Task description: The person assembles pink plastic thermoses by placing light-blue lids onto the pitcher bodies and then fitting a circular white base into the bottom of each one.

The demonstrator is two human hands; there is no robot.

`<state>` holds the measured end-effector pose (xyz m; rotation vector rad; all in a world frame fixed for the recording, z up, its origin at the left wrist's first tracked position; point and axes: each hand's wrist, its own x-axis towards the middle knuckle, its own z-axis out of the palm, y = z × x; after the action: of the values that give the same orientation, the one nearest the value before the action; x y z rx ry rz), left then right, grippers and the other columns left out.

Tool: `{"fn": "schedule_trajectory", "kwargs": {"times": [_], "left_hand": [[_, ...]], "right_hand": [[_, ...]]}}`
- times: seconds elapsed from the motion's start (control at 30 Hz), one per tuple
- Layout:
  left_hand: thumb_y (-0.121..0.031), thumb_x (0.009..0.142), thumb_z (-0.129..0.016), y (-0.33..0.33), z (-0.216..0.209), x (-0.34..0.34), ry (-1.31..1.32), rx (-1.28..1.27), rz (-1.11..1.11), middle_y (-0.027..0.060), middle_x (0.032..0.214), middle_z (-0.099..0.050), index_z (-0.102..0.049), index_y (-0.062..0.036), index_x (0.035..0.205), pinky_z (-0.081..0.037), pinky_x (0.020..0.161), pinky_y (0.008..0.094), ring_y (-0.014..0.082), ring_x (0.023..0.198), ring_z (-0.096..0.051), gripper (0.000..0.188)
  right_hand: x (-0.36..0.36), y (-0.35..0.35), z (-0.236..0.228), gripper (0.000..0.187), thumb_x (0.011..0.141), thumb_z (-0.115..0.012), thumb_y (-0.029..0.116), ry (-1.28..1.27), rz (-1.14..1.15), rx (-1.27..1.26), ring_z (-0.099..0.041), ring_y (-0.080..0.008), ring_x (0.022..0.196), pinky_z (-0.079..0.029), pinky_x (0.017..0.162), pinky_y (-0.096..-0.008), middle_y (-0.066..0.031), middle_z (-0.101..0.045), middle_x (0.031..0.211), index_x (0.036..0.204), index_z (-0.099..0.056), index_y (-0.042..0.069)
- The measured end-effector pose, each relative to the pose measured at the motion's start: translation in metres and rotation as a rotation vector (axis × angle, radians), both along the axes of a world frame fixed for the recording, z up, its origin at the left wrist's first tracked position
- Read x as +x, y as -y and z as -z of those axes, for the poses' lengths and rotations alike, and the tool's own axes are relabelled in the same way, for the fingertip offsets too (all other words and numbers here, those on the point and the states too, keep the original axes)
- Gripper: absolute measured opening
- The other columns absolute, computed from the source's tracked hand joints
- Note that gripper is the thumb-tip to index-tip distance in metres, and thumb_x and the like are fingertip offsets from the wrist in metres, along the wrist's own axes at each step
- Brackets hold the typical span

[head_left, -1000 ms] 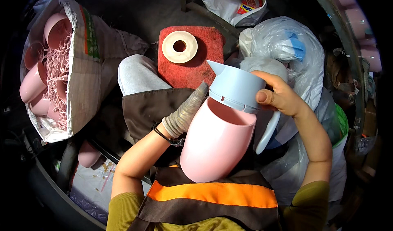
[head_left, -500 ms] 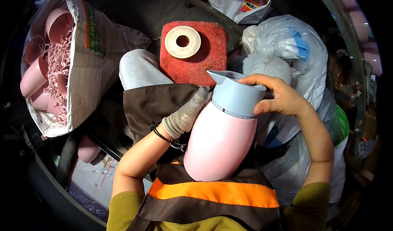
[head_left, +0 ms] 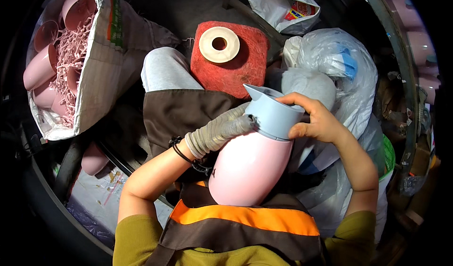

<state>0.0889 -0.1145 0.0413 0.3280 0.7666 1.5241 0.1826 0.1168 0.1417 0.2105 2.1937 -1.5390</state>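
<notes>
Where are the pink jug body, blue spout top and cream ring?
Pink jug body [head_left: 251, 169], head view: middle of the wall.
Blue spout top [head_left: 273, 117], head view: its side.
Cream ring [head_left: 231, 45], head view: its flat face.

Dark floor [head_left: 179, 2] at the far side, with a slanting bar [head_left: 257, 20] across it right of centre. Grey metal post [head_left: 409, 77] runs along the right, looking bent; dark rail [head_left: 52, 214] at near left. Light lands bright mid-scene, edges drop to black.

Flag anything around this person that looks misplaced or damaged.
One pink shell lies low at left, apart from the white sack holding similar ones, with brownish scraps strewn beside it. The pink jug shows no obvious damage.
</notes>
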Motion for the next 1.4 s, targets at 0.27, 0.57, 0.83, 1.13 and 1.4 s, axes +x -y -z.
{"fn": "schedule_trajectory", "kwargs": {"times": [0.27,0.57,0.83,1.13,1.4], "left_hand": [[-0.059,0.077,-0.073,0.008,0.008,-0.001,0.143,-0.055,0.039,0.0092,0.133,-0.054,-0.041,-0.0007,0.141,-0.040,0.106,0.0333,0.0176,0.122,-0.052,0.092],[-0.063,0.079,-0.067,0.005,-0.015,-0.006,-0.170,-0.016,0.096,0.0104,0.137,-0.049,-0.037,-0.0022,0.144,-0.036,0.108,0.0349,0.0196,0.127,-0.046,0.094],[-0.059,0.088,-0.058,-0.015,-0.049,-0.024,0.037,0.176,-0.180,0.0133,0.129,-0.056,-0.041,-0.0031,0.141,-0.040,0.106,0.0357,0.0199,0.118,-0.054,0.079],[-0.036,0.096,-0.053,-0.012,-0.017,-0.024,-0.264,-0.042,-0.200,0.0028,0.096,-0.065,-0.066,-0.0033,0.107,-0.047,0.083,0.0262,0.0085,0.089,-0.057,0.037],[-0.049,0.096,-0.053,-0.026,-0.026,-0.039,0.113,0.009,-0.062,0.0036,0.101,-0.065,-0.065,-0.0060,0.107,-0.048,0.087,0.0277,0.0124,0.095,-0.060,0.046]], "right_hand": [[-0.007,0.000,0.005,0.068,0.072,-0.082,0.044,-0.014,-0.097,0.034,-0.059,-0.0251,0.114,-0.043,0.099,-0.0362,-0.0123,-0.065,0.118,0.125,-0.059,0.008],[-0.010,0.004,-0.015,0.091,0.052,-0.093,0.033,0.012,-0.186,0.063,-0.060,-0.0272,0.115,-0.044,0.098,-0.0359,-0.0116,-0.063,0.120,0.130,-0.054,0.009],[-0.015,0.005,-0.009,0.086,0.058,-0.089,0.038,-0.037,-0.233,0.102,-0.061,-0.0286,0.114,-0.044,0.099,-0.0353,-0.0136,-0.064,0.120,0.129,-0.054,0.005],[-0.020,0.013,-0.006,0.082,0.059,-0.089,0.041,0.107,-0.266,0.133,-0.063,-0.0289,0.108,-0.047,0.093,-0.0343,-0.0167,-0.065,0.112,0.122,-0.054,0.001],[-0.014,0.013,-0.021,0.081,0.056,-0.092,0.033,0.131,-0.141,0.083,-0.061,-0.0217,0.106,-0.045,0.094,-0.0321,-0.0121,-0.065,0.110,0.121,-0.055,0.002]]}}
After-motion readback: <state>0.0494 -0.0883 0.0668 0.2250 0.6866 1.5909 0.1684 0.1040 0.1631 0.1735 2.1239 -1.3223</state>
